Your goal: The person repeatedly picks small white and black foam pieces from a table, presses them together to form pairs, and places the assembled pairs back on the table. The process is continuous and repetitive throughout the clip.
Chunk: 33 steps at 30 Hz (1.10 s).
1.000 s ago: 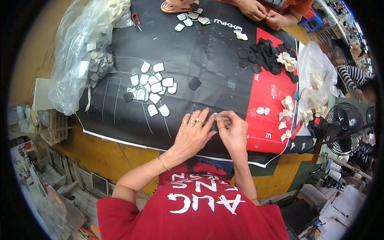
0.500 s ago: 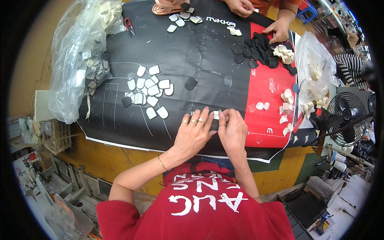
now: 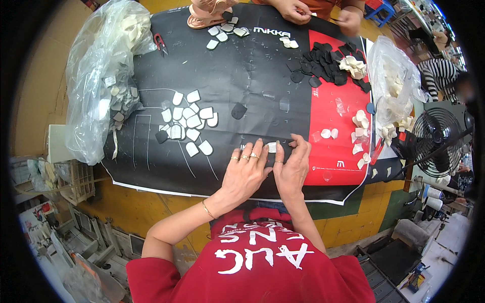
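A small white piece [image 3: 272,147] lies on the black part of the mat near its front edge, between my two hands. My left hand [image 3: 246,169] rests with fingers stretched forward on the mat, its fingertips just left of the piece. The thumb of my right hand [image 3: 292,166] touches or nearly touches the piece's right side, while its index finger is raised apart from it. Whatever lies under the piece is mostly hidden by my fingers. Left of my hands is a loose pile of white, black-edged rounded pieces [image 3: 193,121]. One black rounded piece [image 3: 239,110] lies alone beyond my hands.
Across the mat [image 3: 212,76], a co-worker's hands [image 3: 295,11] hold a small pale piece. Near them are a heap of black pieces [image 3: 326,63] and cream pieces [image 3: 353,66]. Plastic bags [image 3: 83,101] flank the mat. Red snips [image 3: 160,43] and a sandal [image 3: 207,12] lie farther off.
My right index finger has lifted away from the white piece and spread to the right. My left hand stays about where it was. The co-worker's hand has left the black heap and risen.
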Tool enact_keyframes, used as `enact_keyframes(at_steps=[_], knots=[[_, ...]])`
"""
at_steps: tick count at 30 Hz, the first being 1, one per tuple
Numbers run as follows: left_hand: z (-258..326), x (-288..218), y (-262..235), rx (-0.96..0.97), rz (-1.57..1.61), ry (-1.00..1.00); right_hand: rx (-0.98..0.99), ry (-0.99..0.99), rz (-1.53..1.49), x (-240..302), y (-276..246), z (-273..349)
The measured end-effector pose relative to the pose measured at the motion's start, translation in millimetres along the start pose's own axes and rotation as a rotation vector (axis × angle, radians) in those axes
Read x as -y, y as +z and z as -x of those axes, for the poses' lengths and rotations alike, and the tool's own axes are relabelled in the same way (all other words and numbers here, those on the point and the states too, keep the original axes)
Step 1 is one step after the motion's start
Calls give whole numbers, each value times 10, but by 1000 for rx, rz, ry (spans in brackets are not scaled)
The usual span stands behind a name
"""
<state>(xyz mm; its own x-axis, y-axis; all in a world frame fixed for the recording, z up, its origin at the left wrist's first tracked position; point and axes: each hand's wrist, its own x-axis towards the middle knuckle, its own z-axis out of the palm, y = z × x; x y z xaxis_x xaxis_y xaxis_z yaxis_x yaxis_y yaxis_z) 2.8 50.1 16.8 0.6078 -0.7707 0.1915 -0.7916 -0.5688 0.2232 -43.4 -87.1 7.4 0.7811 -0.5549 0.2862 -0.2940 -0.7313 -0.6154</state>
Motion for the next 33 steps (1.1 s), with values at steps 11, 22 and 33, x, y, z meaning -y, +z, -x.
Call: enact_keyframes(at_steps=[11,22,33], knots=[[-20,-41,-25,9,-25,3,37,55,18,43,2,-98],[72,90,-79,-91,45,-91,-116,-73,-221,-272,-154,16],[449,728,-381,-311,-229,-495,-198,40,160,-740,-726,-260]])
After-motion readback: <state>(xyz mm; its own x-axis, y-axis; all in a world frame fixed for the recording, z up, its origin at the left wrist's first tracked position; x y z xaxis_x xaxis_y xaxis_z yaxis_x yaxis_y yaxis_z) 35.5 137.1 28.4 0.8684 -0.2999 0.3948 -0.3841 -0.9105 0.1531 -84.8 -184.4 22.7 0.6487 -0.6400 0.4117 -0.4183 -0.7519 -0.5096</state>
